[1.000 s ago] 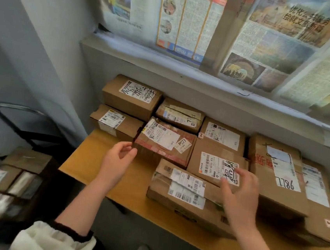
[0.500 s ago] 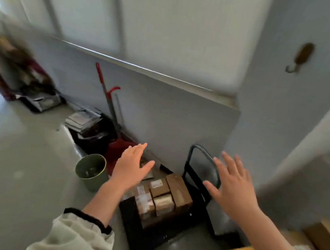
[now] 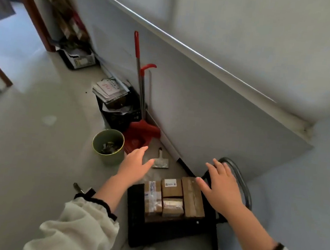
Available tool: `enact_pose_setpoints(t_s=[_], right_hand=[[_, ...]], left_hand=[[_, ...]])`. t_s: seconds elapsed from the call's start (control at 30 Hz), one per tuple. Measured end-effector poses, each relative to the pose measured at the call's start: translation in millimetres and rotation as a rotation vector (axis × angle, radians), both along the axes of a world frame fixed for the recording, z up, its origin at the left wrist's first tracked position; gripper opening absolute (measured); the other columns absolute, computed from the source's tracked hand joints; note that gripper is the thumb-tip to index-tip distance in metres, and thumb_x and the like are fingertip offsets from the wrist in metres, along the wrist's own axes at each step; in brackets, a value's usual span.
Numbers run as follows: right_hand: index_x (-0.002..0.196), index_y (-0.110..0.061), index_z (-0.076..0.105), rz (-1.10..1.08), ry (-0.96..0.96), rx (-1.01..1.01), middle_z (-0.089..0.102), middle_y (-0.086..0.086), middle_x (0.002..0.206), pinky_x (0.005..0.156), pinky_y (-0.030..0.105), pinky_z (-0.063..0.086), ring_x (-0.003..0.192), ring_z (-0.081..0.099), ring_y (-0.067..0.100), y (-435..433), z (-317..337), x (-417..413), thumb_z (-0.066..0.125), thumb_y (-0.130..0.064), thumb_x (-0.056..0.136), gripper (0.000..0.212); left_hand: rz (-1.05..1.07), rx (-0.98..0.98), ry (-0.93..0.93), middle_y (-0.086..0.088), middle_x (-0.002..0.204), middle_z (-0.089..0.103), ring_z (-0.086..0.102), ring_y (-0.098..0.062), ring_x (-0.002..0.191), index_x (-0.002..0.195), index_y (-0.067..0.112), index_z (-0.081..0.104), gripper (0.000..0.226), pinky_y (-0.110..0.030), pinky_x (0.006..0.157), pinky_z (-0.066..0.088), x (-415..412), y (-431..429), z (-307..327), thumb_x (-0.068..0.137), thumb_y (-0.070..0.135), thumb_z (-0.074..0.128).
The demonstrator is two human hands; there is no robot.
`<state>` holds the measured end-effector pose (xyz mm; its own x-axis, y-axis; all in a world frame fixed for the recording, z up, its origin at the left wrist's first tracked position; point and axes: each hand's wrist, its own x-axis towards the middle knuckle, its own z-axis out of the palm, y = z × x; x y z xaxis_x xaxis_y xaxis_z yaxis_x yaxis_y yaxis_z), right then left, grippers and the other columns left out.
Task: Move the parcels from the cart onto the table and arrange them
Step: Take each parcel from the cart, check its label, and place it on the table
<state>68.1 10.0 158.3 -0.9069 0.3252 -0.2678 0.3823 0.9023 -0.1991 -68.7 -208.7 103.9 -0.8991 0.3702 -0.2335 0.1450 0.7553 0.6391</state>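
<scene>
**A:** Where are our parcels?

**B:** Four small cardboard parcels (image 3: 172,199) sit packed tight together on the deck of the cart (image 3: 136,219), toward its handle (image 3: 243,180). They cover only part of the deck. The surface we are stocking is out of view.

**A:** How do we expect them to handle?

**B:** Light and stiff, we judge: plain boxes with square edges. The taped parcel (image 3: 152,199), on the side of the block away from the cart's handle, looks glossy and may slip. The long parcel (image 3: 192,199) nearest the handle is bare card and should grip well.

**A:** Where do we take hold?

**B:** On the two outer side faces, we'd say, pressing inward so the block lifts as one. Otherwise we take one box at a time by its short ends. The inner seams leave no room for fingers.

**A:** And our hands?

**B:** Our left hand (image 3: 135,166) and right hand (image 3: 220,187) both hover above the cart. The fingers (image 3: 216,167) are spread wide and hold nothing, and as far as we can tell they touch no box.

**A:** Anything near the cart?

**B:** A green bin (image 3: 108,145) and a red dustpan (image 3: 140,134) stand beyond the cart, apart from it.
</scene>
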Motion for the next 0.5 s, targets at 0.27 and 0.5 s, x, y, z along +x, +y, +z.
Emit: enact_pose_setpoints(t_s=[0.27,0.5], right_hand=[[0.145,-0.013,0.032,-0.073,-0.133,-0.369,0.02,0.004,0.155,0.113,0.035,0.022,0.143,0.02,0.019,29.9,-119.2,-72.1,0.046,-0.042,0.095,0.058],[0.136,-0.013,0.043,-0.567,-0.453,-0.896,0.047,0.009,0.139,0.097,0.037,0.04,0.117,0.051,0.026,23.8,-302.8,-121.8,0.045,-0.03,0.098,0.042]], left_hand=[[0.541,0.4,-0.85,0.002,0.155,0.021,0.019,-0.025,0.142,0.148,0.025,0.021,0.065,-0.051,0.109,0.023,-18.5,14.1,-110.6,0.093,0.055,0.039],[0.772,0.448,-1.055,0.001,0.155,0.024,0.02,-0.022,0.142,0.146,0.025,0.026,0.073,-0.051,0.11,0.021,-38.1,23.9,-282.2,0.087,0.06,0.049]])
